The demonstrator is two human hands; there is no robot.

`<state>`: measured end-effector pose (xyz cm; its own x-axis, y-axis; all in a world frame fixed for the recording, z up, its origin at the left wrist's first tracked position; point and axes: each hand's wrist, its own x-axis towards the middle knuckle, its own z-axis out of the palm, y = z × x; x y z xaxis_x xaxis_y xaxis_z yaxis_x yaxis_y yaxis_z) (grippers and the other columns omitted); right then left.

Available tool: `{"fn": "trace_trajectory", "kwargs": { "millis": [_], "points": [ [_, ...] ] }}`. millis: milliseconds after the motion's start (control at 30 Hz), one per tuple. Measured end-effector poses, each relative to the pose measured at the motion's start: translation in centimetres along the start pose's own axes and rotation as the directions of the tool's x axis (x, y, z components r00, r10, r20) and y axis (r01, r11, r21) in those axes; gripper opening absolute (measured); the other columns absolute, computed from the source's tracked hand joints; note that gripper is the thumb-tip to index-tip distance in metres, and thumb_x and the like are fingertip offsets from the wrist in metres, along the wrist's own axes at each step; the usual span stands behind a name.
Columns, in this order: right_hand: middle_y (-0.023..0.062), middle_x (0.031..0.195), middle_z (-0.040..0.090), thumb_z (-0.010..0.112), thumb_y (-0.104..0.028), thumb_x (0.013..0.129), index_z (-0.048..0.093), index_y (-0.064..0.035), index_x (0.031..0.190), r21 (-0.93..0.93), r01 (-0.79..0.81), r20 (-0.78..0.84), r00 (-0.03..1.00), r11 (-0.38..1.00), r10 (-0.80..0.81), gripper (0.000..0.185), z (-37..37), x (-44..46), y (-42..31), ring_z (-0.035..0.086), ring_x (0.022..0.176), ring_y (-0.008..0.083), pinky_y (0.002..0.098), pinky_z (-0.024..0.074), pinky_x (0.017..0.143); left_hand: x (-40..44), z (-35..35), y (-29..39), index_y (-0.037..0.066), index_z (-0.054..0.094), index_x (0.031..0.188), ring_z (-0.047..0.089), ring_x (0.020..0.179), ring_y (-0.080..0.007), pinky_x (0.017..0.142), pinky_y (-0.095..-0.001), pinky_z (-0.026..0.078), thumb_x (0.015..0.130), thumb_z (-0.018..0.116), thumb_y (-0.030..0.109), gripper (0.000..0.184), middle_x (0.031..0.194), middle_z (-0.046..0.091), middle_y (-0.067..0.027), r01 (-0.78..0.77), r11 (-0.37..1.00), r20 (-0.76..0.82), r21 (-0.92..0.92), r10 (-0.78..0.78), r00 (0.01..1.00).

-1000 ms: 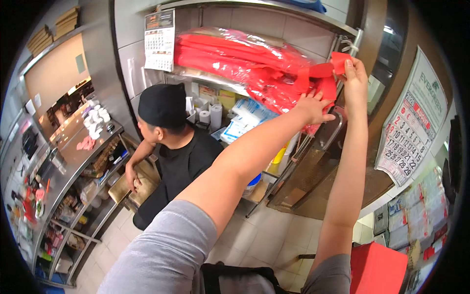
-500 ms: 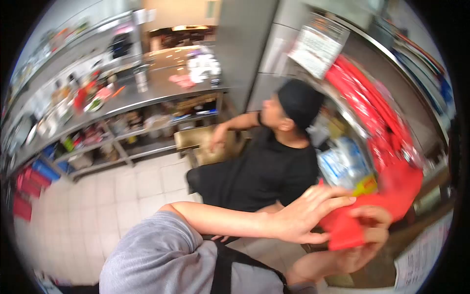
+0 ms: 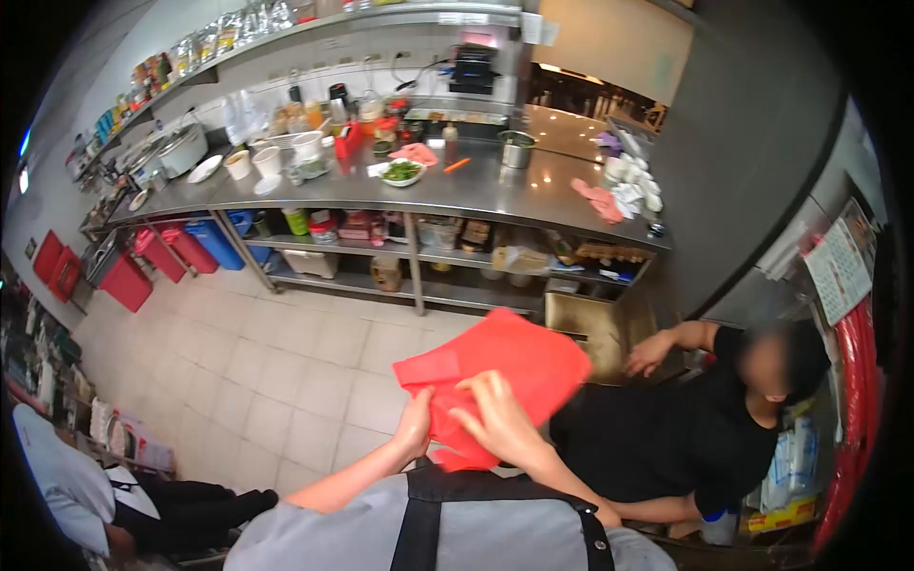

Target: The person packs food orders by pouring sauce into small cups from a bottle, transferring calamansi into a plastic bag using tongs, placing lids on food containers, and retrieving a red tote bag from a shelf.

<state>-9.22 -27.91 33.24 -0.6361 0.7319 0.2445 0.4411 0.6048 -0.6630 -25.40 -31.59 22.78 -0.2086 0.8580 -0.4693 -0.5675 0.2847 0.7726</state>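
Note:
A red bag of thin, cloth-like material is held in front of my body, over the tiled floor. My left hand grips its near left edge. Across its lower part lies my right hand, with thumb and fingers closed on the material. Folds of the red bag hide some fingertips of both hands.
A seated person in black is close on my right, beside a brown chair. A long steel counter with bowls and bottles runs ahead. Another person stands at lower left. Bins stand at far left.
The view has swung left from the shelf of red bags to the counter. The red piece has come away from the shelf and is now before my body in both hands.

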Motion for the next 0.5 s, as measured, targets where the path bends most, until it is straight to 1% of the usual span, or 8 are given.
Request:
{"fn": "trace_trajectory", "kwargs": {
  "millis": [100,133,167,200,233,333,367,500],
  "points": [
    [0.0212,0.108,0.050,0.073,-0.031,0.084,0.052,0.0017,0.112,-0.068,-0.022,0.260,0.965,0.997,0.039,0.048,6.2,5.2,-2.6,0.053,0.107,0.0386,0.0443,0.0483,0.084,2.7,-7.8,3.2,-0.001,0.052,0.126,0.064,0.105,-0.0270,0.090,-0.0383,0.052,0.101,0.032,0.043,0.055,0.111,0.066,-0.0175,0.203,0.964,0.208,-0.172,-0.166,0.964],
    [0.0215,0.107,0.050,0.073,-0.032,0.083,0.051,0.0022,0.111,-0.114,-0.024,0.334,0.940,0.993,0.061,0.050,8.1,6.7,-2.9,0.053,0.108,0.0385,0.0443,0.0491,0.082,3.3,-9.4,3.8,-0.002,0.051,0.126,0.064,0.105,-0.0270,0.091,-0.0387,0.052,0.101,0.029,0.043,0.056,0.112,0.066,-0.0179,0.195,0.961,0.195,-0.198,-0.156,0.968],
    [0.0219,0.104,0.051,0.074,-0.028,0.081,0.048,0.0029,0.109,-0.080,0.057,0.231,0.972,0.995,-0.037,0.049,10.5,7.9,-2.3,0.055,0.104,0.0381,0.0450,0.0508,0.078,2.5,-9.4,5.6,-0.002,0.051,0.126,0.064,0.105,-0.0271,0.093,-0.0391,0.051,0.101,0.027,0.044,0.058,0.112,0.066,-0.0183,0.187,0.956,0.183,-0.226,-0.147,0.972],
    [0.0210,0.103,0.052,0.074,-0.026,0.080,0.049,0.0028,0.107,-0.070,0.070,0.266,0.963,0.995,-0.048,0.047,11.7,9.4,-2.2,0.056,0.103,0.0378,0.0451,0.0510,0.078,2.4,-9.8,7.0,-0.003,0.050,0.126,0.064,0.105,-0.0271,0.094,-0.0394,0.050,0.101,0.025,0.045,0.059,0.113,0.065,-0.0186,0.176,0.951,0.169,-0.254,-0.136,0.976],
    [0.0202,0.102,0.053,0.074,-0.024,0.079,0.049,0.0027,0.106,-0.062,0.084,0.301,0.952,0.995,-0.062,0.046,12.7,11.0,-2.2,0.057,0.101,0.0376,0.0453,0.0512,0.078,3.1,-12.1,7.2,-0.001,0.050,0.124,0.063,0.104,-0.0218,0.095,-0.0378,0.047,0.102,0.027,0.041,0.054,0.115,0.063,-0.0160,0.156,0.951,0.221,-0.267,-0.097,0.970],
    [0.0156,0.098,0.057,0.073,-0.017,0.077,0.052,0.0000,0.098,-0.076,0.257,0.353,0.911,0.963,-0.215,0.034,15.9,15.5,-1.2,0.060,0.095,0.0338,0.0435,0.0498,0.079,3.8,-14.2,8.9,-0.002,0.047,0.127,0.063,0.105,-0.0236,0.100,-0.0386,0.044,0.102,0.025,0.039,0.053,0.120,0.061,-0.0166,0.012,0.929,0.173,-0.370,0.056,0.983],
    [0.0150,0.098,0.058,0.072,-0.017,0.077,0.053,-0.0007,0.097,-0.069,0.321,0.368,0.888,0.945,-0.275,0.032,16.2,17.2,-1.3,0.060,0.096,0.0327,0.0427,0.0493,0.079,4.4,-15.3,9.3,-0.003,0.046,0.129,0.063,0.105,-0.0261,0.100,-0.0400,0.043,0.102,0.025,0.036,0.052,0.122,0.060,-0.0151,0.027,0.925,0.209,-0.380,0.057,0.976],
    [0.0097,0.094,0.058,0.067,-0.015,0.076,0.059,-0.0044,0.089,-0.094,0.518,0.373,0.810,0.850,-0.452,0.018,20.1,23.1,0.6,0.059,0.094,0.0267,0.0382,0.0473,0.079,7.9,-18.3,11.8,-0.004,0.044,0.131,0.060,0.113,-0.0299,0.106,-0.0427,0.040,0.101,0.025,0.035,0.052,0.126,0.059,-0.0151,-0.033,0.917,0.062,-0.399,0.062,0.996]
  ]
}}
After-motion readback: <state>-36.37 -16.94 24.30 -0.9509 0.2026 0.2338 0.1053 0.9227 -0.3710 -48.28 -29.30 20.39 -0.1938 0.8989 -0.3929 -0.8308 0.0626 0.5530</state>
